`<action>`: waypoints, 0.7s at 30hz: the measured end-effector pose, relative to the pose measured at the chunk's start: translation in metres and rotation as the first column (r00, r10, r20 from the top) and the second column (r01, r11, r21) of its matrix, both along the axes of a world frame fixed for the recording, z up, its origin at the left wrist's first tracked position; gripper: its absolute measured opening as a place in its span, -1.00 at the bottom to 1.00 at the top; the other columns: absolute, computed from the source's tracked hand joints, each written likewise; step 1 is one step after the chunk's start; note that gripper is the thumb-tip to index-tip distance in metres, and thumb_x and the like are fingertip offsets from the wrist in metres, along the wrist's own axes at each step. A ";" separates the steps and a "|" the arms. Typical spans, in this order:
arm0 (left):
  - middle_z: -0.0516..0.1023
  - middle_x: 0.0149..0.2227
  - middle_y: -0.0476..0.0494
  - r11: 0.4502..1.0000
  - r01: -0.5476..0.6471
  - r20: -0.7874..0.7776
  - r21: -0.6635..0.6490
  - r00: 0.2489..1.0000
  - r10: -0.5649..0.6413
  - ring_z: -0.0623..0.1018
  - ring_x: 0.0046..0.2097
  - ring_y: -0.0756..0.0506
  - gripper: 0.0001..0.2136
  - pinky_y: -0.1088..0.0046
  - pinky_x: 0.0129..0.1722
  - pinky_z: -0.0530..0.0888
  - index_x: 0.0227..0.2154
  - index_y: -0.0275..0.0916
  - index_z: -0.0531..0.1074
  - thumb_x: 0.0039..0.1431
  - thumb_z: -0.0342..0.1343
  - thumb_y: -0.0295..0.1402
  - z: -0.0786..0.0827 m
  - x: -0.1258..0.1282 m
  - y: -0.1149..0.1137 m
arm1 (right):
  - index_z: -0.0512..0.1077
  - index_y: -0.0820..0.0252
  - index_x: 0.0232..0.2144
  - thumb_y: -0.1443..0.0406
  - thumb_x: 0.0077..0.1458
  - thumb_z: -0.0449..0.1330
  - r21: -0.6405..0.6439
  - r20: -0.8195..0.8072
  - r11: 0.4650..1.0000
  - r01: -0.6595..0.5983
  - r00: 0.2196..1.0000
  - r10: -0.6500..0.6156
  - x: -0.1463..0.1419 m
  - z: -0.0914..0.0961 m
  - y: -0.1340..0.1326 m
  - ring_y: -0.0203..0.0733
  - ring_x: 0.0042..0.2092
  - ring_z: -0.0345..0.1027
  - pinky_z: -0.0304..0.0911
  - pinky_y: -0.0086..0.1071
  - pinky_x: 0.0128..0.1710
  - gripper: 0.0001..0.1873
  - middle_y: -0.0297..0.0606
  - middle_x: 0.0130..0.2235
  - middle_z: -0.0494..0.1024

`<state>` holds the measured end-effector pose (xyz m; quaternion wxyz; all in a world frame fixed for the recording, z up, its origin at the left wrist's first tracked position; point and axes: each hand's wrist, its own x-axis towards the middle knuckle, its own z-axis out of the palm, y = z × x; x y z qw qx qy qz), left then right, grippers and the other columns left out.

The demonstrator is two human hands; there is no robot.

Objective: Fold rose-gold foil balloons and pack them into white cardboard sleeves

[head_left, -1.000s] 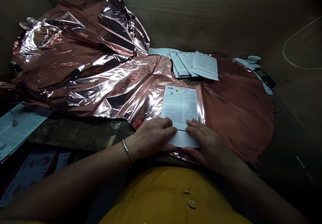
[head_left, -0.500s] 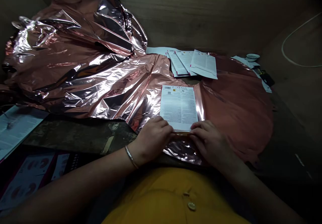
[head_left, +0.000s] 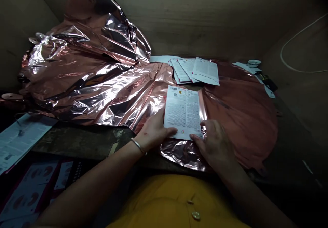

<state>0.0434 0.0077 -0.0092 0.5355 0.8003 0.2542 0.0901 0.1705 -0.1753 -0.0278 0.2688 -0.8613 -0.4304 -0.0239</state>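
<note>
Two narrow grips steady a printed leaflet (head_left: 182,112) at its lower corners, left hand (head_left: 153,130) and right hand (head_left: 214,142) keeping it flat on crumpled rose-gold foil (head_left: 238,125), near fanned printed sheets (head_left: 191,70).

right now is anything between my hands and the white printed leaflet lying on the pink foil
Nothing visible does: your left hand and right hand both touch the lower edge of the white printed leaflet, which lies on crumpled rose-gold foil.

One head-worn camera looks forward and down, close above the yellow shirt (head_left: 176,200), left hand (head_left: 153,132) and right hand (head_left: 214,142)
</note>
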 end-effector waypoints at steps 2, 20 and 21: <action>0.60 -0.16 -0.24 0.945 -0.007 0.097 -0.328 0.994 0.041 0.61 -0.17 -0.20 -0.66 0.19 -0.18 0.55 -0.11 -0.30 0.39 0.04 0.24 -0.35 0.004 -0.003 -0.008 | 0.31 0.18 0.00 0.11 0.00 0.31 0.216 -0.258 0.964 0.153 0.962 -0.095 0.001 0.001 -0.005 0.12 -0.07 0.36 0.33 0.03 -0.12 -0.45 0.01 -0.02 0.44; 0.58 -0.08 -0.25 0.792 0.073 0.267 -0.607 0.957 0.116 0.59 -0.09 -0.24 -0.63 0.13 -0.10 0.56 -0.05 -0.29 0.42 0.16 0.20 -0.18 -0.006 0.005 -0.089 | 0.34 0.09 0.09 0.15 0.17 0.13 0.481 -0.875 0.798 0.364 0.261 0.408 -0.024 0.005 -0.041 0.03 -0.07 0.48 0.42 -0.02 -0.08 -0.56 -0.12 -0.05 0.57; 0.58 -0.08 -0.25 0.794 0.076 0.276 -0.603 0.954 0.118 0.58 -0.07 -0.24 -0.63 0.13 -0.07 0.54 -0.06 -0.30 0.43 0.16 0.20 -0.18 -0.007 0.005 -0.090 | 0.34 0.09 0.08 0.13 0.20 0.10 0.479 -0.874 0.810 0.339 0.265 0.406 -0.023 0.002 -0.042 0.02 -0.10 0.49 0.43 -0.04 -0.10 -0.58 -0.12 -0.08 0.58</action>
